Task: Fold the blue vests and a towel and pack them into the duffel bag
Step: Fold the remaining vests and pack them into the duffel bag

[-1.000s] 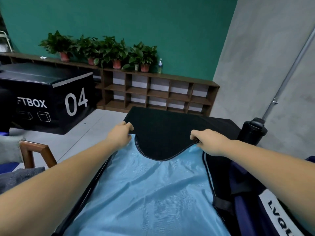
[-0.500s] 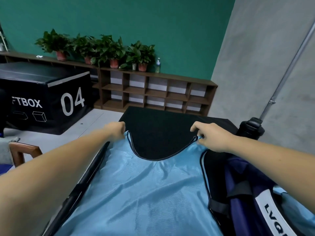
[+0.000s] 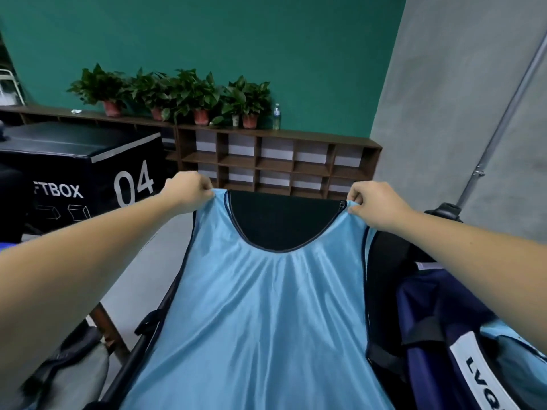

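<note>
Blue vest (image 3: 266, 321), frame centre, now lifted off the black surface (image 3: 281, 220) and pulled taut; a second ago it lay flat. Left hand (image 3: 189, 189) and right hand (image 3: 374, 204) each pinch a shoulder strap. Duffel bag (image 3: 444, 335) lower right, just beside. Probably squaring up for the first fold.

You are in what looks like a gym or sports training room. On your left sits a large black padded jump box (image 3: 74, 161) lettered "FTBOX 04". Ahead, a low wooden cubby shelf (image 3: 278, 161) runs along a teal wall (image 3: 236, 39), topped with potted plants (image 3: 177, 93) and a water bottle (image 3: 276, 116). A grey concrete wall (image 3: 444, 113) with a slanting metal pole (image 3: 503, 113) rises on your right.
</note>
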`<state>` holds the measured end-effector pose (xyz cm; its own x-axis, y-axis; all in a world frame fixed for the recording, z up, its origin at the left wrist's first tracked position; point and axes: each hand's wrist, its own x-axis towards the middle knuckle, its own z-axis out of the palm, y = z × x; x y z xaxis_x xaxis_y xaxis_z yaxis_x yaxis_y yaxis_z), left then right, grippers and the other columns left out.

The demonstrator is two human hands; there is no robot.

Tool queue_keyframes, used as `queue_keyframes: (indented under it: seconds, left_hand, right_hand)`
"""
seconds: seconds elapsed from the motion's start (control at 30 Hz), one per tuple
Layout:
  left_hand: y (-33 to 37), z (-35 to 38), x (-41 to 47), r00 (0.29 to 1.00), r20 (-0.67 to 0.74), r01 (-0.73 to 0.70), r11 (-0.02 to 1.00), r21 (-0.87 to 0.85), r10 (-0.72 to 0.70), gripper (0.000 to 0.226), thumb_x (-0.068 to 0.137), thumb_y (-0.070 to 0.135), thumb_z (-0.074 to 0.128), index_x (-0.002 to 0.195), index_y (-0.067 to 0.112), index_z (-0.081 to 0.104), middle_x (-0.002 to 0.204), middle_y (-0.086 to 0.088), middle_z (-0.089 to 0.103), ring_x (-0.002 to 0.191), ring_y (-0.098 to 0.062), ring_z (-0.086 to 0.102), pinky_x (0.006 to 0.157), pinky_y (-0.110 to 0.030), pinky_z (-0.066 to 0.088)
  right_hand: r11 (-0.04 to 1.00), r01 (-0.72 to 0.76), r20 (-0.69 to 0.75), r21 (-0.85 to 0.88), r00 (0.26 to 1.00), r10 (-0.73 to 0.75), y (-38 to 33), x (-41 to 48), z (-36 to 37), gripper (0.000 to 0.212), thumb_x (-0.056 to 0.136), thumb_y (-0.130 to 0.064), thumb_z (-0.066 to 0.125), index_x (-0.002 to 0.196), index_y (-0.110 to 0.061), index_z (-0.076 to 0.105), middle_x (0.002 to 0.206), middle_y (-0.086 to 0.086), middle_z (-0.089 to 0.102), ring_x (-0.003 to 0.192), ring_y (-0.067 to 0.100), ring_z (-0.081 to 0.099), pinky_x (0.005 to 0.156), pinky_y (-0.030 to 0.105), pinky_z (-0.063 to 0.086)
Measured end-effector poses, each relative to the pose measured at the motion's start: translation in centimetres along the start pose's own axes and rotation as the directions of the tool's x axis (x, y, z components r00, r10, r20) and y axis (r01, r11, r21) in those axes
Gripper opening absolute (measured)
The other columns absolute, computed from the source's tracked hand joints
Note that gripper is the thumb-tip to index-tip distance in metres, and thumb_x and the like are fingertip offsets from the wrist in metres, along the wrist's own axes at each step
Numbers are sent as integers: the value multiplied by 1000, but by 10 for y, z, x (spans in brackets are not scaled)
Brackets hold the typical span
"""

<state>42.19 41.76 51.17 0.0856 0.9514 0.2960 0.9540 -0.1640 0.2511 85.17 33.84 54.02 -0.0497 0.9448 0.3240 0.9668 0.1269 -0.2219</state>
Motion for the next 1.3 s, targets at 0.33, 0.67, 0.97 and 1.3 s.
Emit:
queue_keyframes:
  seconds: [0.33, 0.67, 0.97, 1.3]
  left_hand:
    - [31, -81, -19, 976, -212, -55, 996, -64, 40, 18, 99, 30, 61, 98, 17, 73, 97, -4, 68, 87, -26, 63, 74, -39, 54]
    - [48, -109, -123, 989, 85, -109, 984, -141, 122, 17, 97, 36, 66, 84, 26, 71, 79, 4, 73, 78, -18, 67, 69, -35, 52]
    - [46, -117, -235, 948, 191, -226, 962, -153, 253, 14, 95, 32, 69, 81, 28, 69, 82, 8, 73, 80, -11, 68, 78, -40, 58]
    - [25, -91, -322, 852, 411, -330, 942, -62, 325, 6, 86, 40, 64, 81, 36, 65, 86, 17, 71, 83, -6, 65, 79, -31, 53]
  right_hand:
    - [995, 12, -206, 101, 978, 9, -18, -6, -51, 12, 98, -20, 66, 88, -26, 67, 90, -8, 69, 89, 19, 64, 75, 39, 55]
    - [971, 108, 68, 215, 990, -126, -59, -105, -72, 12, 92, -34, 79, 81, -30, 74, 80, -10, 73, 69, -1, 63, 62, 19, 43]
    - [951, 100, 221, 292, 961, -169, -78, -215, -65, 15, 91, -37, 80, 80, -29, 74, 77, -10, 73, 62, 2, 60, 66, 29, 53]
    - [938, 102, 440, 332, 862, -250, -88, -308, -29, 19, 90, -37, 81, 82, -26, 68, 83, 1, 70, 62, 11, 60, 60, 28, 55]
